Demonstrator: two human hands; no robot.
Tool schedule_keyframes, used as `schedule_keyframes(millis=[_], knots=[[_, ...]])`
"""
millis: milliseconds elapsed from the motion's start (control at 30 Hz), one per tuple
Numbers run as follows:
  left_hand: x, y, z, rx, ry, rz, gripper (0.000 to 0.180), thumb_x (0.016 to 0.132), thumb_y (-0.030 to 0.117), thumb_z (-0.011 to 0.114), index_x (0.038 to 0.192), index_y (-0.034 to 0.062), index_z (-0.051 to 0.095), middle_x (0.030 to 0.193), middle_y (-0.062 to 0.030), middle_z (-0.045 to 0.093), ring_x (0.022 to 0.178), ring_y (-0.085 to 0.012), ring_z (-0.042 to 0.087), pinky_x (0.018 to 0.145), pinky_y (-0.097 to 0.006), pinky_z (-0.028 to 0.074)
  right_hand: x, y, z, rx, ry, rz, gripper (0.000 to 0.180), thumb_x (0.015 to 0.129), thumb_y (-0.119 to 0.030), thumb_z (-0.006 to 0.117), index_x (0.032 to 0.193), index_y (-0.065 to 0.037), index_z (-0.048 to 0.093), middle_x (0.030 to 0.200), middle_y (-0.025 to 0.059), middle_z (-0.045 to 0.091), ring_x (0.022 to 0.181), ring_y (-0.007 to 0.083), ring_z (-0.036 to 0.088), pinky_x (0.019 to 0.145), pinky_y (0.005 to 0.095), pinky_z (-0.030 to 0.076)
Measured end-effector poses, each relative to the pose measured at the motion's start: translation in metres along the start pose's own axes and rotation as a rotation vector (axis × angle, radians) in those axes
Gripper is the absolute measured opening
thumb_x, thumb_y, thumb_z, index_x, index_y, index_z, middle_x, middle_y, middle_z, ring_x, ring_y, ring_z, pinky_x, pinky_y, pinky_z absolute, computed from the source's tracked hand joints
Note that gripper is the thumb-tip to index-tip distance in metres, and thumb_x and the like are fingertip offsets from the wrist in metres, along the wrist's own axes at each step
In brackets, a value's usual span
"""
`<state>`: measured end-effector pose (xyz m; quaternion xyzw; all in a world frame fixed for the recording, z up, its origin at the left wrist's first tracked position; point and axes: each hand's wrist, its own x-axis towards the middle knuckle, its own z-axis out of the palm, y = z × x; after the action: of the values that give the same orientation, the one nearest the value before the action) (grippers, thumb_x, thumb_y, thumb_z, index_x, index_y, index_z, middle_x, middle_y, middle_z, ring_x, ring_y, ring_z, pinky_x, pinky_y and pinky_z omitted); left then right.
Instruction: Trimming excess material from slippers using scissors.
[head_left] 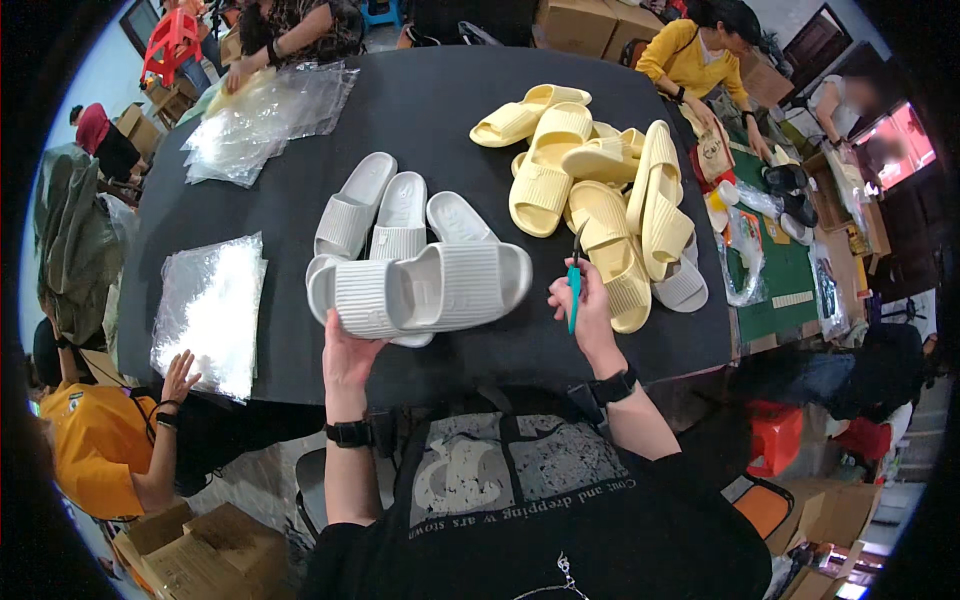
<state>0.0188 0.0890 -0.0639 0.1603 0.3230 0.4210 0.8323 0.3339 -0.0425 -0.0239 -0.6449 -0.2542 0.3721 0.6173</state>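
Note:
My left hand [348, 352] is closed on the near edge of a pair of light grey slippers [415, 290]. The two ribbed straps of the pair lie side by side, and some of my fingers are hidden beneath it. Several more grey slippers [402, 205] lie just behind, toes pointing away. In my right hand [594, 315] is a pair of snips [574, 290] with teal handles and a dark, narrow tip pointing away from me. Beyond that hand, to its right, is a heap of pale yellow slippers [560, 150].
The dark-covered table [450, 360] carries clear plastic bags [210, 310] at left and more bags [265, 125] at far left. Near the left bags is a co-worker's hand [180, 380]. Another person in yellow [700, 65] works at a green-topped table [785, 265] on the right.

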Motion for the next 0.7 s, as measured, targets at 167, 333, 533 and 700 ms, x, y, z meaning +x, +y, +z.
schedule_keyframes(millis=[167,333,533,700], knots=[[-0.013,0.008,-0.007,-0.054,0.052,0.107,0.054,0.096,0.044,0.032,0.138,0.0106,0.030,0.138,-0.0140,0.037,0.125,-0.0332,0.039,0.099,-0.055,0.035,-0.021,0.014,0.004,-0.335,-0.306,-0.139,0.049,0.076,-0.010,0.065,0.118,0.001,0.043,0.083,0.0071,0.057,0.072,0.0123,0.056,0.068,0.0279,0.047],[-0.015,0.004,-0.007,-0.082,0.059,0.126,0.055,0.096,0.045,0.034,0.138,0.0101,0.029,0.138,-0.0141,0.037,0.125,-0.0335,0.038,0.099,-0.056,0.035,-0.031,0.024,0.016,-0.448,-0.456,-0.012,0.054,0.074,-0.015,0.068,0.120,-0.002,0.042,0.085,0.0124,0.056,0.075,0.0194,0.057,0.072,0.0324,0.047],[-0.017,-0.002,0.003,-0.024,-0.008,0.145,0.057,0.095,0.045,0.038,0.137,0.0074,0.031,0.136,-0.0158,0.041,0.123,-0.0336,0.041,0.097,-0.054,0.039,-0.025,0.020,0.022,-0.481,-0.437,-0.025,0.053,0.074,-0.016,0.069,0.118,0.000,0.044,0.083,0.0109,0.057,0.073,0.0170,0.056,0.070,0.0315,0.047],[-0.016,-0.006,0.005,-0.015,-0.035,0.122,0.058,0.095,0.047,0.037,0.139,0.0106,0.027,0.139,-0.0142,0.036,0.126,-0.0326,0.038,0.099,-0.054,0.038,-0.022,0.019,0.019,-0.425,-0.414,-0.041,0.048,0.074,-0.013,0.068,0.113,0.004,0.046,0.078,0.0070,0.056,0.072,0.0115,0.054,0.064,0.0283,0.045]])
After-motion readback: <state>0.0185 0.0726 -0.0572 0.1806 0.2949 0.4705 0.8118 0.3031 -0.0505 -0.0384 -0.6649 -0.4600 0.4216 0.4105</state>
